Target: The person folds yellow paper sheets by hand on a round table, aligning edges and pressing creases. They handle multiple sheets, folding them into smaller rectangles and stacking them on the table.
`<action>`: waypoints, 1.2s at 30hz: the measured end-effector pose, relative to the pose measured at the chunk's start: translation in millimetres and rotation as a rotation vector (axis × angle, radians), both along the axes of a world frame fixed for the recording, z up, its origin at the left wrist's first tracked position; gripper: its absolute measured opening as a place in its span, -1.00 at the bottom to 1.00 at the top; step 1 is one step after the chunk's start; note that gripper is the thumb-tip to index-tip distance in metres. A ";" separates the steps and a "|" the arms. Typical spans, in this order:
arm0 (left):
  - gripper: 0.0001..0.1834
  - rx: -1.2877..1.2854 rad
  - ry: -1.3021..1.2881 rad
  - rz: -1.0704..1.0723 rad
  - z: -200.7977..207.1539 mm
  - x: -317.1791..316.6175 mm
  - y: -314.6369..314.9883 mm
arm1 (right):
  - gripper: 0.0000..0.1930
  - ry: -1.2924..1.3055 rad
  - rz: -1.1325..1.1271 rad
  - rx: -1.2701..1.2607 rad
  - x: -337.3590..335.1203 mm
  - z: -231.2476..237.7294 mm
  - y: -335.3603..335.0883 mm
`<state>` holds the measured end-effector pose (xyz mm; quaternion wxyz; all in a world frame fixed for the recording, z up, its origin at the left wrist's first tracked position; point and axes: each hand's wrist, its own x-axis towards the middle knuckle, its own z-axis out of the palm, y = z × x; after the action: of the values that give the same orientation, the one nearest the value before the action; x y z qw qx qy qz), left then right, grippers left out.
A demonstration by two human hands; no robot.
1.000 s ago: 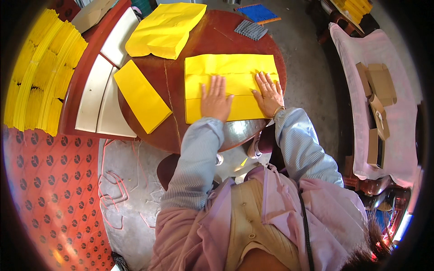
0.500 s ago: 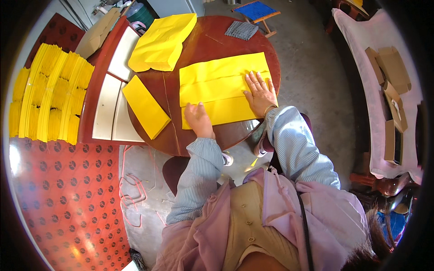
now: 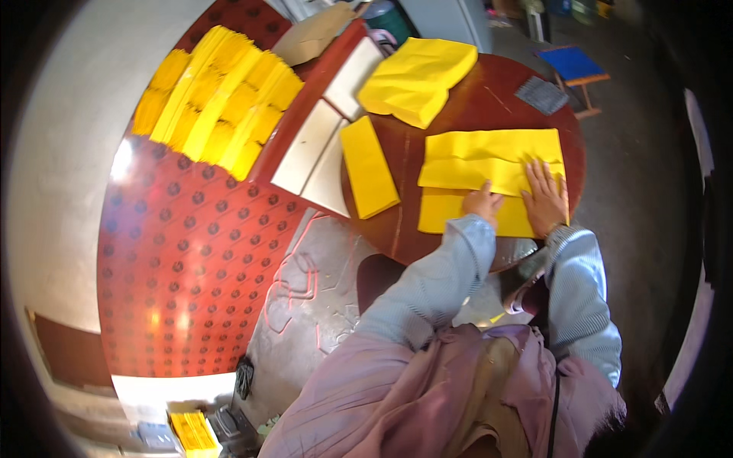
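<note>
A folded yellow sheet (image 3: pixel 458 153), of paper or thin cloth, lies on the round red-brown table (image 3: pixel 450 99). Its upper layer is creased and ends in a loose lower edge over the layer beneath. At the middle of that edge is my left hand (image 3: pixel 481 206), its fingers curled in and closed on the sheet. My right hand (image 3: pixel 545 200) rests flat near the sheet's right side, fingers spread, palm down. Left of the sheet lies a narrow folded yellow piece (image 3: pixel 369 168). Behind it sits a larger, puffed-up yellow folded piece (image 3: pixel 416 76).
Yellow folded bundles (image 3: pixel 217 99) are stacked on a red patterned surface (image 3: pixel 191 259) at the left. A red-edged cabinet with white panels (image 3: pixel 313 153) adjoins the table. Grey textured cloth (image 3: pixel 542 95) lies at the table's far right, near a blue folding stool (image 3: pixel 573 62).
The view has swung left, shifting the table rightward. My left hand has moved right along the upper layer's edge. My right hand stays flat near the sheet's right side.
</note>
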<state>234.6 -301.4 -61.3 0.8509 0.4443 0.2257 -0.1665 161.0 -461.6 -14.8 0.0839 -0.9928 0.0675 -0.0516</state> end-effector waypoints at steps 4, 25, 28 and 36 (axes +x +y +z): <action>-0.46 0.009 0.030 0.082 14.8 -1.7 -2.8 | -0.40 0.022 -0.030 -0.003 1.1 2.9 -5.8; -0.33 0.595 -0.447 -1.813 169.9 152.8 36.3 | 0.03 -0.034 0.012 1.811 -7.6 37.8 -45.6; -0.40 0.712 -0.532 -1.841 166.8 170.1 7.4 | -0.18 -0.060 -0.198 1.667 -22.0 34.5 -43.8; -0.24 1.643 -1.232 -1.584 114.8 129.4 -14.3 | -0.15 -0.086 -0.382 1.144 -35.9 4.3 -35.4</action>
<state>364.0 -315.6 53.6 -0.0356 0.8480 -0.4877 -0.2045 125.1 -497.0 -10.5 0.5963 -0.7576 0.2584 -0.0612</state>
